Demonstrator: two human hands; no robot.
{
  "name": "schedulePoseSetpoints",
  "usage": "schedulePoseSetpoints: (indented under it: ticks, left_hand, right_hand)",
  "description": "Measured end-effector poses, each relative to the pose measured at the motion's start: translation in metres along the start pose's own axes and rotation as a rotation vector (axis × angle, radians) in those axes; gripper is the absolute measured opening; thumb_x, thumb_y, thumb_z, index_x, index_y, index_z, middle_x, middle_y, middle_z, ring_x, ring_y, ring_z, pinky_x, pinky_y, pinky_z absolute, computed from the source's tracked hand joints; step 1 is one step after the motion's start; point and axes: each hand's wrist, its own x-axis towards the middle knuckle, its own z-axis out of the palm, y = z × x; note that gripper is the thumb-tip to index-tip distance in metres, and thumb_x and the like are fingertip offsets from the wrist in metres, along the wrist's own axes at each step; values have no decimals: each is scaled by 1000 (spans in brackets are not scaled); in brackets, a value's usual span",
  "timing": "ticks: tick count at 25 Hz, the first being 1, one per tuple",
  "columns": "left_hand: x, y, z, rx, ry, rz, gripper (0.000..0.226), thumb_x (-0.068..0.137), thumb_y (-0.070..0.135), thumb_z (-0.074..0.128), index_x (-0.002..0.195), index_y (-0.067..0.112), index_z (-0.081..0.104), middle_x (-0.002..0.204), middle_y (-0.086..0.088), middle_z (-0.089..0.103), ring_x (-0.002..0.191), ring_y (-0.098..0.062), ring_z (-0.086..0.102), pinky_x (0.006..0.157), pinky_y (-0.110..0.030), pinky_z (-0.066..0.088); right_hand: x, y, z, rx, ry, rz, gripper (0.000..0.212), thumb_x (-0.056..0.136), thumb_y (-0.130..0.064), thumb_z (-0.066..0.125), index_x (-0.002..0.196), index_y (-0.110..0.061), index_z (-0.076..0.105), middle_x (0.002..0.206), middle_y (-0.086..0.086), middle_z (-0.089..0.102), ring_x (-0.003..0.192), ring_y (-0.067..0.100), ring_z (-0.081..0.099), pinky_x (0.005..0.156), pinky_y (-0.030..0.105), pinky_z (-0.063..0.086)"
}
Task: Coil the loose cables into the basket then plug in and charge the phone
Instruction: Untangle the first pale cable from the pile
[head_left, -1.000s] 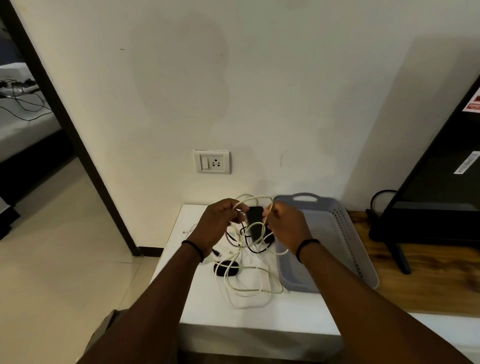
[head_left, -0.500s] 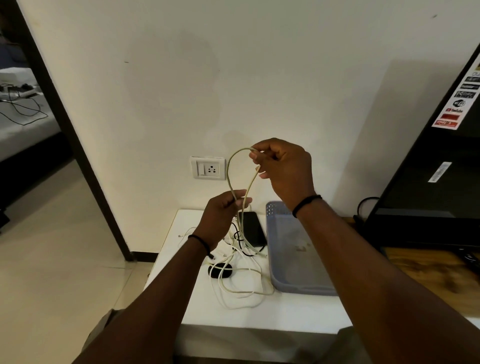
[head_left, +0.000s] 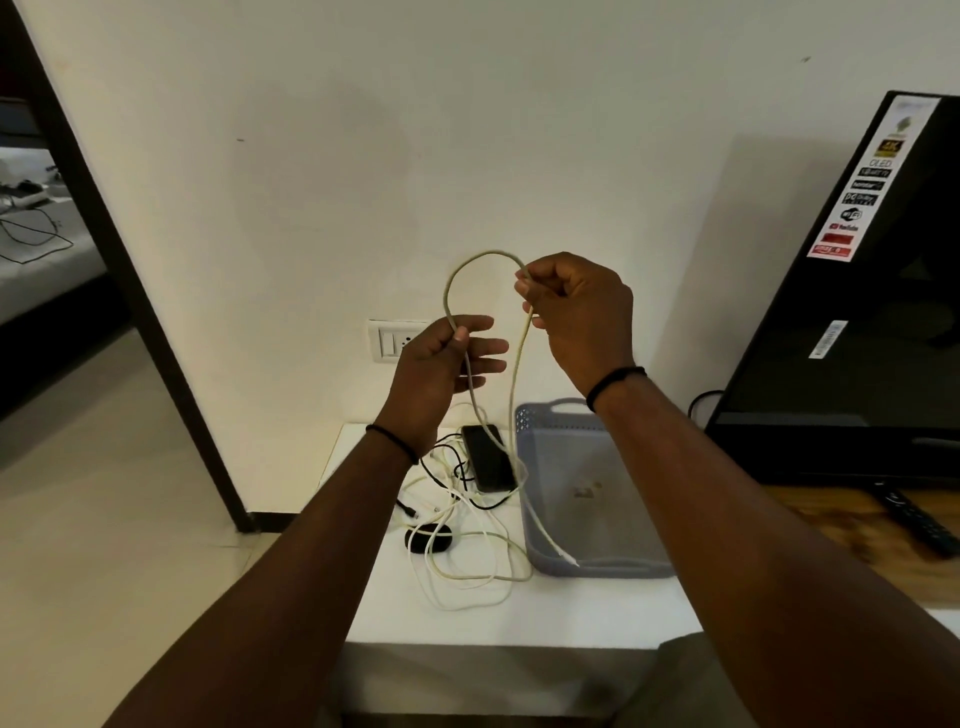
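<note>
**Q:** Two hands, one cable: what do you hold?

**A:** Your right hand pinches the pale cable between thumb and fingertips at the top of a raised loop. Your left hand grips the loop's other limb with thumb and forefinger, the remaining fingers spread loose. Both hands are raised above the white table, in front of the wall socket.

**Q:** Where does the rest lie?

**A:** One limb hangs down to the near left corner of the grey basket, its white plug end resting against the basket's front rim. The other drops into the tangle of white and black leads on the table's middle, left of the basket. The phone lies among them, toward the table's back edge, touching the basket's left wall or just beside it; which, you cannot tell.

**Q:** How will the cable handle?

**A:** Judged light and limp, with slight spring in its curve. Hold it a little behind the plug, not on the connector, and lay each turn into the left palm. Expect snagging where it crosses the other leads.
</note>
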Motion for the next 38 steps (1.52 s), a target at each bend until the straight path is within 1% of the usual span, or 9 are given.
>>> schedulePoseSetpoints:
  ticks: [9, 14, 17, 20, 23, 25, 28, 36, 38]
  left_hand:
    - [6, 33, 16, 28, 33, 58, 33, 105, 27, 37, 125, 19, 62, 115, -6, 70, 104, -22, 67, 83, -37, 52]
    - [12, 48, 25, -12, 56, 37, 30, 103, 26, 44, 127, 23, 62, 121, -4, 68, 113, -16, 64, 100, -41, 50]
    - [11, 53, 31, -29, 89, 89, 32, 102, 17, 46, 130, 18, 61, 117, 1, 68, 104, -2, 65, 89, -28, 56]
    - [10, 48, 34, 38, 65, 104, 41, 103, 16, 43, 143, 27, 47, 132, 3, 56, 105, -3, 64, 70, -17, 56]
    - [8, 42, 31, 246, -11, 216, 63, 99, 20, 42, 151, 45, 16, 151, 5, 39, 129, -15, 52, 93, -35, 54]
    - [4, 38, 35, 213, -50, 193, 74, 103, 12, 40, 153, 37, -9, 145, 14, 41, 107, 8, 59, 90, -19, 51]
    - [-8, 30, 43, 58, -51, 97, 74, 105, 13, 34, 149, 36, -20, 127, -15, 55, 69, 6, 62, 68, -20, 54]
    - [-3, -4, 38, 259, 41, 202, 71, 102, 12, 38, 155, 28, -7, 120, -25, 60, 70, -26, 64, 55, -29, 48]
    - [-6, -15, 42, 293, 98, 241, 75, 102, 16, 39, 154, 21, -15, 103, -1, 66, 66, -16, 61, 64, -38, 54]
  right_hand:
    - [-21, 13, -5, 2, -55, 147, 14, 88, -10, 68, 95, -22, 70, 82, -5, 74, 79, 11, 71, 79, 42, 60]
    - [-25, -2, -8, -146, -198, 85, 31, 92, -20, 64, 122, -23, 56, 108, -6, 69, 96, 4, 63, 81, 12, 48]
    - [-25, -15, -2, 22, -285, 122, 27, 96, -36, 58, 120, -25, 57, 109, -7, 69, 95, 9, 68, 86, 27, 53]
    - [-26, -26, -2, 163, -310, 192, 31, 95, -36, 60, 113, -12, 63, 94, 3, 73, 76, 10, 73, 68, 21, 55]
    - [-28, -35, 0, 180, -243, 195, 25, 99, -30, 54, 99, -8, 66, 84, 4, 69, 68, 7, 69, 60, 17, 54]
    - [-27, -38, 4, 179, -172, 219, 25, 101, -28, 48, 96, -9, 62, 87, 7, 67, 79, 17, 67, 69, 29, 58]
    - [-29, -44, 10, 233, -163, 310, 19, 100, -26, 44, 101, -14, 59, 96, 4, 68, 85, 16, 64, 66, 37, 54]
    - [-38, -44, 16, 184, -289, 229, 28, 103, -30, 44, 107, -20, 70, 108, -13, 69, 99, -3, 61, 82, 11, 45]
    - [-37, -45, 20, 143, -230, 220, 32, 103, -32, 41, 88, -18, 66, 93, -10, 69, 92, 0, 62, 81, 17, 47]
